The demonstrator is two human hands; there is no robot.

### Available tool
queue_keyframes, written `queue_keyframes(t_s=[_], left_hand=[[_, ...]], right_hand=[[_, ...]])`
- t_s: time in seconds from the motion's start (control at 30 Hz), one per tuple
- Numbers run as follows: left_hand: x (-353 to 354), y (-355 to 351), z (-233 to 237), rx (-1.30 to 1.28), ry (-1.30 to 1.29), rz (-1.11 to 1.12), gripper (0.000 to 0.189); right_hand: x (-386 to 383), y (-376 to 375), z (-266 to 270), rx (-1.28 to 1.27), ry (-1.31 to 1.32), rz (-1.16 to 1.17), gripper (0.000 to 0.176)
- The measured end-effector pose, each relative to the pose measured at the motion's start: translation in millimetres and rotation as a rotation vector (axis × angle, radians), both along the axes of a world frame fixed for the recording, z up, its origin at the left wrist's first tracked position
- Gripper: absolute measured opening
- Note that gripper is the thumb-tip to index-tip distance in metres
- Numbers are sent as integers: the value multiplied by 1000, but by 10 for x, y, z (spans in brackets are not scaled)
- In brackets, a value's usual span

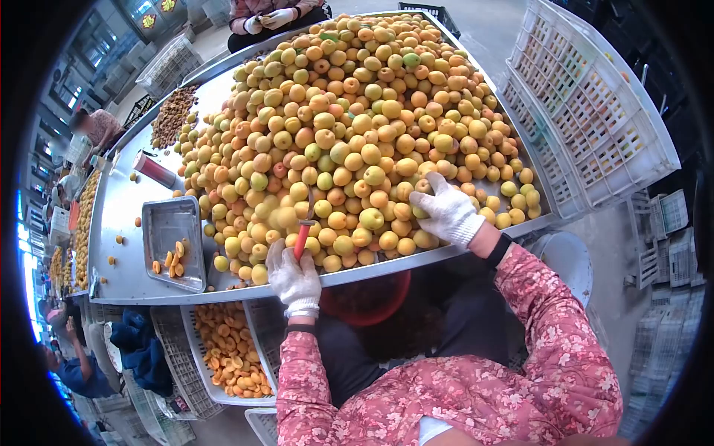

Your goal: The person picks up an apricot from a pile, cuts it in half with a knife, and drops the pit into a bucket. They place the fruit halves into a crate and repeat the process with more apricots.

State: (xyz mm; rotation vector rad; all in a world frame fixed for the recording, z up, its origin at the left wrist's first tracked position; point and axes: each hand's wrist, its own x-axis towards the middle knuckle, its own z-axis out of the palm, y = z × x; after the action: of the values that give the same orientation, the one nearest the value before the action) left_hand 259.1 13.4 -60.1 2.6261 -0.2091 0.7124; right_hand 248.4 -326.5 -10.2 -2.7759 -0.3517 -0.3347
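A large heap of yellow-orange apricots (pixel 357 134) covers much of the metal table (pixel 119 201). My left hand (pixel 294 279), in a white knit glove, is closed around the red handle of a small knife (pixel 302 239). Its thin metal blade points up and away over the fruit at the heap's near edge. Farther right, my gloved right hand (pixel 452 212) reaches into the heap, its fingers around an apricot (pixel 422 186). Part of that grip is hidden by the fingers.
A metal tray (pixel 201 253) with several apricot halves sits left. Beneath the table edge is a crate (pixel 269 375) of halved apricots, and a red basin (pixel 387 301). White crates (pixel 587 104) stand right. Pits (pixel 173 115) lie at the far left; another person's gloved hands (pixel 277 18) show opposite.
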Motion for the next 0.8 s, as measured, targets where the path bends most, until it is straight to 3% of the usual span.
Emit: queue_keyframes(t_s=[0.17,0.23,0.33,0.37,0.43,0.5,0.57,0.63,0.67,0.77,0.8], left_hand=[[-20,15,18,9,15,-12,23],[-13,17,4,22,20,8,23],[3,46,-36,15,0,-7,22],[6,50,-35,12,4,-13,22],[14,60,-60,-4,-26,-18,24],[25,82,-100,-15,-26,-15,25],[30,117,-116,-33,-13,-28,30],[25,213,-141,-264,79,-62,32],[-12,276,-179,-522,139,-76,32],[-687,395,350,-1209,259,-116,24],[-939,539,492,-1254,276,-154,21]], right_hand=[[220,78,-102,8,-198,-14,39],[243,152,-82,28,-80,-134,37],[211,-35,-43,296,-216,-33,40],[163,-113,-73,400,-305,-50,39],[-23,-188,-76,1174,-9,-271,40],[-352,-124,204,1435,114,-476,44],[-597,45,171,1571,55,-403,48],[-874,212,210,1664,284,-300,47],[-987,379,219,1734,319,-286,47],[-1224,807,189,1707,461,-181,46],[-1269,945,118,1652,552,-125,46]])
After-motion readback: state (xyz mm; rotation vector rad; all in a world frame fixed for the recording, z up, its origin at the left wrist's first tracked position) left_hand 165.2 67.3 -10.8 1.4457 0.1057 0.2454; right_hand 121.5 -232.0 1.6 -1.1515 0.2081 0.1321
